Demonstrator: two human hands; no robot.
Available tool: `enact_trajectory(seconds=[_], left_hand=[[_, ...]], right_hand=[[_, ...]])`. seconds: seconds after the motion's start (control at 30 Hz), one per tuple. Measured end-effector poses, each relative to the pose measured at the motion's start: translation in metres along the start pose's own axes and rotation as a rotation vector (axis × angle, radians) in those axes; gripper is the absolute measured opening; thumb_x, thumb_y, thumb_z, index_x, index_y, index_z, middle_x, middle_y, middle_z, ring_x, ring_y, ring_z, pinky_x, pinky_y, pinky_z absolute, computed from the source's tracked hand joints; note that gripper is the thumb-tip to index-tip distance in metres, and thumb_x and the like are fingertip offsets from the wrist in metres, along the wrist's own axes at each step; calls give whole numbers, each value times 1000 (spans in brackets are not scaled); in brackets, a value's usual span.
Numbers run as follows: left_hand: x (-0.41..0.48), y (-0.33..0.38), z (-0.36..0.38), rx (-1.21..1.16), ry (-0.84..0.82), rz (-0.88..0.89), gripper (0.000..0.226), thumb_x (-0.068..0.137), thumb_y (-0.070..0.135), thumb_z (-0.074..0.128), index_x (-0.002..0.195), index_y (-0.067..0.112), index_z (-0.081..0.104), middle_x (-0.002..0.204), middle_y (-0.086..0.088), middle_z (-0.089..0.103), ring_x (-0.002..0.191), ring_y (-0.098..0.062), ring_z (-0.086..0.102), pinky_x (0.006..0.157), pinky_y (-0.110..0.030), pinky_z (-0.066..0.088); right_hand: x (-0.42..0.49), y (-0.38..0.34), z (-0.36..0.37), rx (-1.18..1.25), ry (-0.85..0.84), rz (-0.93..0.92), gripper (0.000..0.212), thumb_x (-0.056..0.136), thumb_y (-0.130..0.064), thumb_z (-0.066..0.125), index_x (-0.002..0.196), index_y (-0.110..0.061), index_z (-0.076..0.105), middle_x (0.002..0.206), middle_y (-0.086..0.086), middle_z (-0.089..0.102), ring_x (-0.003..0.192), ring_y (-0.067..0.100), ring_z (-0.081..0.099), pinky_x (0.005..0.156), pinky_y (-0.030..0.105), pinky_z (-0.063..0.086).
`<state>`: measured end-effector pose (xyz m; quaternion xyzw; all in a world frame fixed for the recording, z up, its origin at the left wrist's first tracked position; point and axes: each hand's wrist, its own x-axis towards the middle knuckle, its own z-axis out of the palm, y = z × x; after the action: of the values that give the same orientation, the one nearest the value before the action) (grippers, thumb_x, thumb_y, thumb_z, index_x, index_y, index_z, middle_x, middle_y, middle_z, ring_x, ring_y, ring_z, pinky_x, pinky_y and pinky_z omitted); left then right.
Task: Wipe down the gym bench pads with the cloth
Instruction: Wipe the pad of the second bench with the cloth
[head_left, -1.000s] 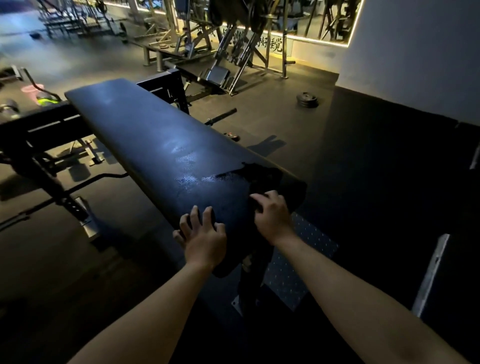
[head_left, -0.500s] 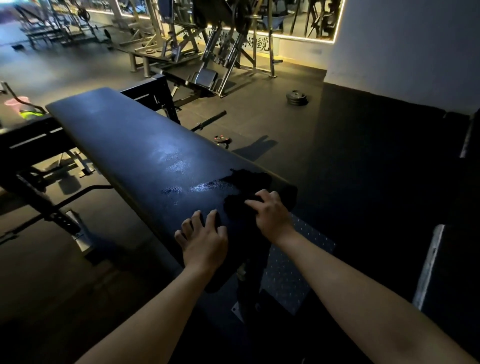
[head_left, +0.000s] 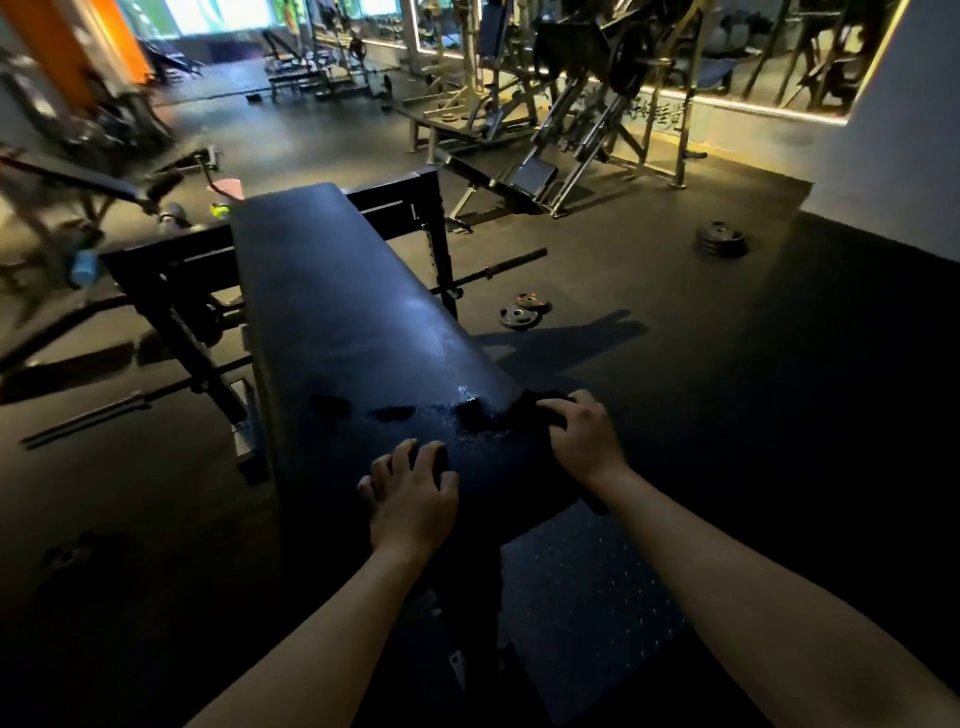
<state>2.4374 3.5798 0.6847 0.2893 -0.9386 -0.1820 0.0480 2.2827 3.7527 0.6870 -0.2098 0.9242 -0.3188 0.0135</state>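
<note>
A long black bench pad (head_left: 337, 312) runs away from me, with wet, shiny patches near its close end. A dark cloth (head_left: 527, 408) lies bunched at the pad's near right edge. My right hand (head_left: 584, 439) grips that cloth, fingers curled over it. My left hand (head_left: 413, 493) rests on the pad's near end with fingers spread and bent at the tips. Most of the cloth is hidden under my right hand and hard to tell from the dark pad.
The bench's black steel frame (head_left: 171, 270) stands at the left and far end. Small weight plates (head_left: 522, 312) and a barbell (head_left: 488, 270) lie on the floor to the right, with a plate stack (head_left: 722, 239) farther off. Gym machines (head_left: 587, 114) line the back wall.
The view has swung left, so the bench now points straight away. My right hand has slid with the cloth to the pad's right edge. The left hand stays on the near end.
</note>
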Motion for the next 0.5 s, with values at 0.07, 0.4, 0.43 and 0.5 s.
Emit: enact_trajectory(seconds=[0.07, 0.4, 0.43, 0.5], left_hand=[[2, 5, -2, -29, -4, -73, 44, 98, 42, 44, 141, 36, 41, 153, 4, 29, 135, -23, 20, 111, -41, 14], [19, 24, -9, -494, 56, -92, 53, 89, 54, 38, 141, 47, 40, 131, 4, 62, 118, -21, 56, 105, -47, 37], [21, 23, -11, -504, 55, -127, 48, 91, 52, 40, 139, 44, 46, 127, 3, 64, 117, -21, 58, 104, -46, 37], [28, 18, -17, -428, 82, -241, 34, 100, 38, 46, 133, 33, 56, 123, 1, 65, 116, -22, 56, 96, -37, 32]], right_hand=[[-1, -23, 5, 67, -75, -146, 39, 88, -7, 58, 123, -19, 68, 115, 13, 56, 106, 30, 53, 95, 35, 44], [-1, -116, 42, 794, -422, 72, 54, 89, -25, 50, 142, -18, 48, 131, 7, 56, 117, 19, 55, 105, 37, 44], [0, -115, 41, 798, -460, 61, 60, 85, -25, 49, 145, -21, 45, 130, 7, 56, 116, 20, 56, 104, 40, 45], [6, -109, 42, 615, -499, -62, 65, 81, -21, 51, 144, -31, 39, 132, 6, 55, 119, 24, 53, 110, 47, 39]])
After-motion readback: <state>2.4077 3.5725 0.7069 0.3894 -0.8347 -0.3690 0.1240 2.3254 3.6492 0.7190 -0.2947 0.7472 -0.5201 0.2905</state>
